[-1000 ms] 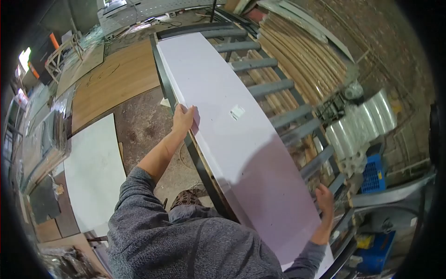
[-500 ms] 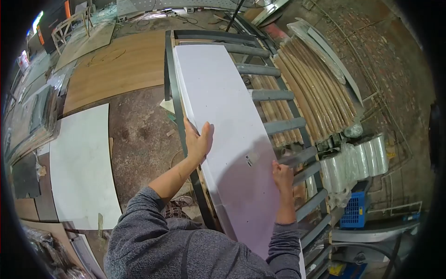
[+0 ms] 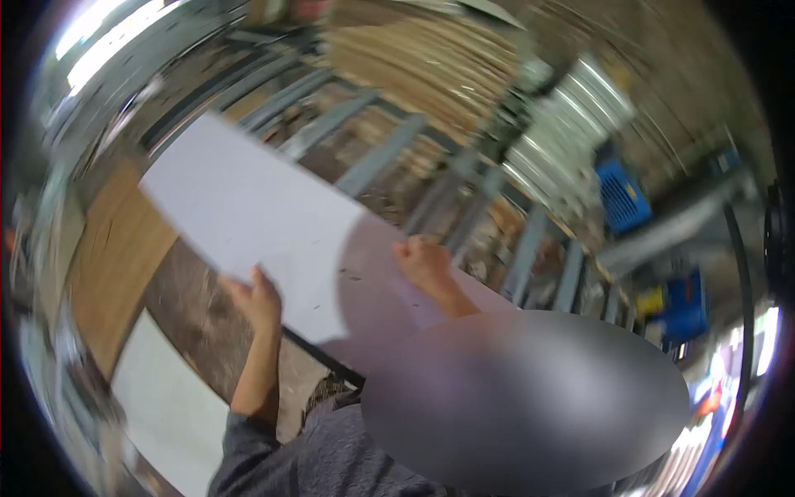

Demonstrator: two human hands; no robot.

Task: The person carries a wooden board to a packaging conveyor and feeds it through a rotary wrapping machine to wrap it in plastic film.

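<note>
A long white panel (image 3: 257, 215) stretches diagonally over a grey metal slatted frame (image 3: 389, 149). My left hand (image 3: 257, 300) grips the panel's left edge, thumb on top, with the other fingers along and partly beyond the edge. On the opposite edge my right hand (image 3: 426, 265) is closed, its fingertips out of sight. A shadow darkens the near part of the panel, where a few small dark marks show. Motion smears the view, and a grey blurred oval covers the panel's near end. I cannot tell whether the panel touches the slats all along.
Stacked brown wrapped lengths (image 3: 422, 62) lie beyond the frame. Clear-wrapped rolls (image 3: 571, 124) and a blue crate (image 3: 623, 197) are to the right. On the floor at left lie a brown board (image 3: 120, 257) and a pale sheet (image 3: 166, 406).
The view has swung, so the panel now slants toward upper left. My hands remain at its opposite edges. The white label seen earlier on the panel no longer shows.
</note>
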